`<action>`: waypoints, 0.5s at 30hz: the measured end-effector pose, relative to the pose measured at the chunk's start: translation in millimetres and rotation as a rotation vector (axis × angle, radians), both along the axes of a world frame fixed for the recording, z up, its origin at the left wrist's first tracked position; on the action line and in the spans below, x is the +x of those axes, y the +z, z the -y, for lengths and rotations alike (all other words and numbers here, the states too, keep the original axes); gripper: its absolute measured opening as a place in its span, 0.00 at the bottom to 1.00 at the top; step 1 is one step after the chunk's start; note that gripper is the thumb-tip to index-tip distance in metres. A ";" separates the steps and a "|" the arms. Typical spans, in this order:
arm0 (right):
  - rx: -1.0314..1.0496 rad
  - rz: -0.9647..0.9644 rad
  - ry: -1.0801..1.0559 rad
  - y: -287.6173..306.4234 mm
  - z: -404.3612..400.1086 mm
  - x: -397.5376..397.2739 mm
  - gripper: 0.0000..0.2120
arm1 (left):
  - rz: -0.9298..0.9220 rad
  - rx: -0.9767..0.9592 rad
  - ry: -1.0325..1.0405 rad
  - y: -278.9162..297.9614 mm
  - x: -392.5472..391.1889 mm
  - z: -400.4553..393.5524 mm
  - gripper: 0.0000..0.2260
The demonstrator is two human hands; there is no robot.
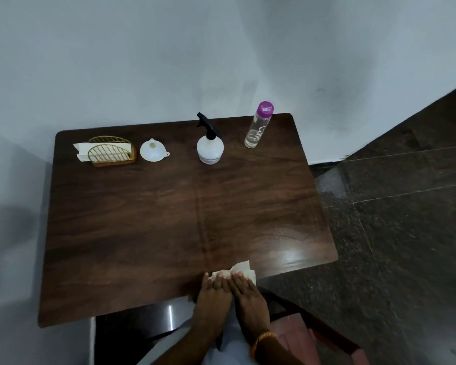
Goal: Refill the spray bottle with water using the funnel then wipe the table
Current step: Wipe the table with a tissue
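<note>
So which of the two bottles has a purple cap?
The tall clear bottle at the table's far right corner; the squat white spray bottle beside it has a black trigger head.

Both forearms run out of the bottom edge. The left hand point(213, 293) and right hand point(249, 293) cover most of the crumpled white paper tissue point(244, 268). Print on the white plastic spray bottle point(209, 151) is too blurred to read.

Brightness: I see a dim, bluish room with muted colours.
Glare: a white patch shines on the tabletop point(287, 255) near its right front corner.
Shadows: soft grey smudges lie on the wall point(353, 75).
Sharpness: I find everything slightly soft; the hands are a little blurred.
Distortion: the tabletop edges bow from the wide lens.
</note>
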State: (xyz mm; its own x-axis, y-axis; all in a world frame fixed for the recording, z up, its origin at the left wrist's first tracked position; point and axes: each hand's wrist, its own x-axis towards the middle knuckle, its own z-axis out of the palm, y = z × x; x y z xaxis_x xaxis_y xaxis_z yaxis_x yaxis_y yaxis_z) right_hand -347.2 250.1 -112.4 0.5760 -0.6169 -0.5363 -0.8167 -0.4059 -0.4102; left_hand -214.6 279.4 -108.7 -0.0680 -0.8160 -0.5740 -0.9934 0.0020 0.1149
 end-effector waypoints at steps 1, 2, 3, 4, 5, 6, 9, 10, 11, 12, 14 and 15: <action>-0.011 0.004 0.019 -1.8 0.5 -1.2 0.26 | -0.009 0.012 -0.022 -0.2 -1.7 4.3 0.26; -0.026 0.006 0.038 -4.6 2.9 -1.7 0.26 | -0.026 0.006 -0.039 0.3 -2.9 8.8 0.25; -0.050 0.000 0.044 -6.0 6.0 -1.3 0.25 | -0.023 -0.013 -0.060 -1.4 -3.3 12.9 0.23; -0.070 -0.003 0.042 -7.3 8.9 -0.9 0.23 | -0.020 -0.018 -0.070 -1.2 -1.7 17.4 0.21; -0.084 0.001 0.045 -7.0 11.0 -1.4 0.24 | -0.019 0.011 -0.083 2.2 -0.3 23.6 0.20; -0.096 0.004 0.055 -8.2 12.4 -3.2 0.27 | -0.013 0.017 -0.104 4.7 -0.1 27.7 0.19; -0.093 -0.055 0.067 3.0 20.9 -5.4 0.27 | -0.027 0.063 -0.071 9.0 -1.7 30.9 0.16; -0.090 -0.058 0.062 6.6 23.7 -5.2 0.24 | -0.031 0.076 -0.068 13.4 -1.2 33.6 0.15; -0.092 -0.068 0.059 10.5 25.8 -6.1 0.21 | -0.028 0.091 -0.076 18.6 -0.8 37.6 0.14; -0.130 -0.074 0.067 14.6 29.0 -6.9 0.16 | -0.022 0.090 -0.092 23.9 0.1 42.4 0.13; -0.169 -0.053 0.055 15.7 40.8 -12.9 0.07 | -0.006 0.056 -0.120 41.4 0.4 57.4 0.12; -0.183 -0.051 0.041 6.7 49.8 -18.9 0.09 | -0.012 0.044 -0.124 49.1 0.7 67.1 0.11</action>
